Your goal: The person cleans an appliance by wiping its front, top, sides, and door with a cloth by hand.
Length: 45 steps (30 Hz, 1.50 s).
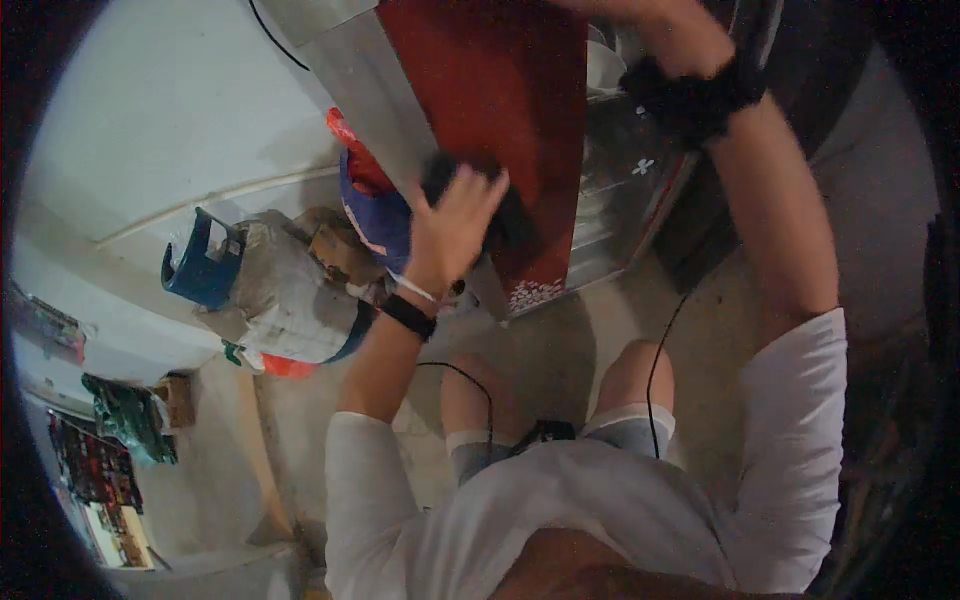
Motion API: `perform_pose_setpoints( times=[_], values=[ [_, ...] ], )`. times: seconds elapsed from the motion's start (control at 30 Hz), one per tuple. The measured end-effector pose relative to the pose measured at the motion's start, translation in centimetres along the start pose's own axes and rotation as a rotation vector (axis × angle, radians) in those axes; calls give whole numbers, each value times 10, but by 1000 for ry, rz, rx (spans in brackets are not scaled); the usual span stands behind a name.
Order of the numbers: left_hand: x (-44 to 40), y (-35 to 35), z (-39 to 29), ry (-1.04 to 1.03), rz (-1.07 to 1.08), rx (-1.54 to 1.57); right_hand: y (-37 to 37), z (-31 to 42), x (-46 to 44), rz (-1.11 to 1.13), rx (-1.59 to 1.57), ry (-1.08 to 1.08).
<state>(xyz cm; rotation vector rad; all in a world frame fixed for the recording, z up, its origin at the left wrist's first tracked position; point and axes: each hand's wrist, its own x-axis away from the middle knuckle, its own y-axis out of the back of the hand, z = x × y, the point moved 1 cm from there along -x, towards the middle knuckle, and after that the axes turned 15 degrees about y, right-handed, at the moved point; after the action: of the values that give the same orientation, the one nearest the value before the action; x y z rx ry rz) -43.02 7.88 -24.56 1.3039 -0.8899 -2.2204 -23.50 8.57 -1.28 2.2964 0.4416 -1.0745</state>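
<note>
My left hand (455, 228) is at the front edge of a tall unit with a red surface (500, 90). Its fingers are bent over a dark, soft-looking black object (513, 222), whose kind I cannot make out; hand and object are a little blurred. My right hand (665, 25) reaches up at the top edge of the view, over the unit's right side. Its fingers are cut off by the frame, so what it touches is hidden. A black band sits around each wrist.
Left of the unit stand a blue and red bag (385, 215), a pale wrapped bundle (290, 290) and a blue plastic piece (205, 260). A glass-sided part (620, 190) with white flowers is at right. A black cable (655, 370) hangs near my legs.
</note>
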Motion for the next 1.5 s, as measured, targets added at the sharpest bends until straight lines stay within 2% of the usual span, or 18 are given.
perform_pose_setpoints(
  times=[0.1,0.2,0.37,0.43,0.47,0.53,0.6,0.7,0.77,0.83,0.93,1.0,1.07,1.17,1.27,1.33,1.43,1.5],
  values=[
    [-54,58,21,234,-226,82,-8,59,32,-33,-197,-87],
    [-62,40,11,199,-403,195,-40,129,73,-121,-414,-172],
    [-28,17,-10,-68,-73,-125,-88,191,130,-191,-522,-449],
    [-18,20,-1,-216,74,211,-98,208,142,-159,-562,-541],
    [-19,29,8,-217,70,208,-99,214,143,-162,-559,-538],
    [-19,43,27,-472,226,307,-103,222,144,-226,-696,-522],
    [-20,36,40,-443,132,551,-109,223,144,-152,-713,-545],
    [-23,52,46,-374,-140,664,-113,215,134,-116,-653,-453],
    [-22,57,57,-311,-280,733,-107,199,122,240,-501,-535],
    [-29,68,71,-154,-535,802,-103,165,117,299,-201,-536],
    [-58,112,67,164,-701,698,-80,91,102,7,157,-576],
    [-83,84,59,179,-709,692,-56,34,98,-194,300,-694],
    [-94,72,57,178,-740,685,-46,8,108,-160,323,-818],
    [-94,59,56,191,-758,731,-65,29,100,-283,392,-731],
    [-93,53,58,182,-773,946,-91,126,76,438,200,-482],
    [-89,55,61,202,-724,868,-114,170,93,670,-297,-278],
    [-88,60,62,174,-725,722,-112,158,115,454,-386,-132],
    [-88,62,60,167,-732,737,-89,124,124,432,-39,-164]
  ],
)
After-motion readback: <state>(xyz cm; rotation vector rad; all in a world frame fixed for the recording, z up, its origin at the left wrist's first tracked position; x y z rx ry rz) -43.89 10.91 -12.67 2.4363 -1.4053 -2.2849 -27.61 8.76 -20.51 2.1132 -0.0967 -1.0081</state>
